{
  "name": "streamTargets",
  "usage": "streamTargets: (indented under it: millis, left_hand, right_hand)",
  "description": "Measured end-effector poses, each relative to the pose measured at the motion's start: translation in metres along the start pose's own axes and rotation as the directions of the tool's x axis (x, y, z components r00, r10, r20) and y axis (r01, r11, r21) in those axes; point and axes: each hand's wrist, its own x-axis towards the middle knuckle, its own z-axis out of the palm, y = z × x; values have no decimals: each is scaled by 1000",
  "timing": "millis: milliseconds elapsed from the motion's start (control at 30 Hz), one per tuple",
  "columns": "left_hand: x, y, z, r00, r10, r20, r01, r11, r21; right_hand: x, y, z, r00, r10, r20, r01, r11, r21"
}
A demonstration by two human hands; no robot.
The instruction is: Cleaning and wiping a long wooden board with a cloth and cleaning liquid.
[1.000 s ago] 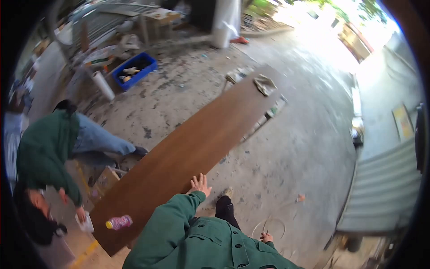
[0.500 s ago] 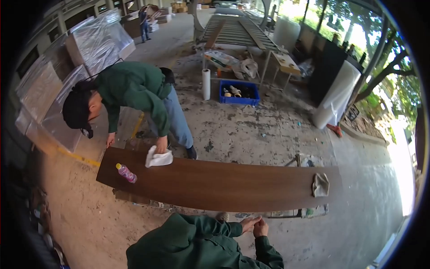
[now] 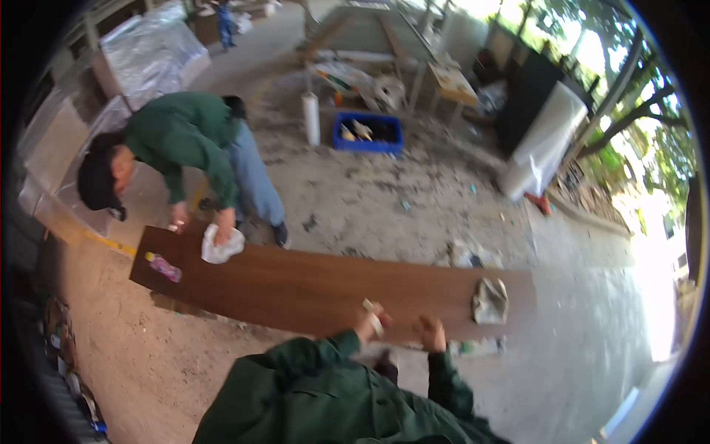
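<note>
Both hands rest at the near edge of a long brown board [image 3: 310, 285]: the left hand [image 3: 372, 320] grips a small pale object [image 3: 372, 311]; the right hand [image 3: 430, 333] lies loosely curled, a crumpled rag [image 3: 489, 301] just beyond.

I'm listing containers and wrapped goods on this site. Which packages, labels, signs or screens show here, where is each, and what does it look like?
Small bottle: lying on the brown board's left end, pink with a yellow cap.
Blue crate: on the floor beyond the board, rectangular, open, pale items inside.
White roll: upright, left of the crate.
Plastic-wrapped stack: upper left, silvery.
No signs or screens visible.
</note>
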Motion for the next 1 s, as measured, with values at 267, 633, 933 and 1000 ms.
streamTargets:
  millis: [267,633,933,1000]
  left_hand:
    - [-32,16,-9,868,222,-445,-327,929,-175]
    - [-95,-50,0,854,-27,-519,-168,931,-325]
    - [-152,-71,-33,837,-70,-542,-192,891,-411]
    - [-172,-72,-60,851,-45,-523,-235,858,-456]
  right_hand:
    - [127,295,-160,759,597,-260,-647,738,-194]
    - [150,282,-161,694,-549,-465,677,717,164]
    - [192,154,-72,-50,293,-955,812,-545,-210]
    - [185,127,-50,-23,613,-790,642,-597,-482]
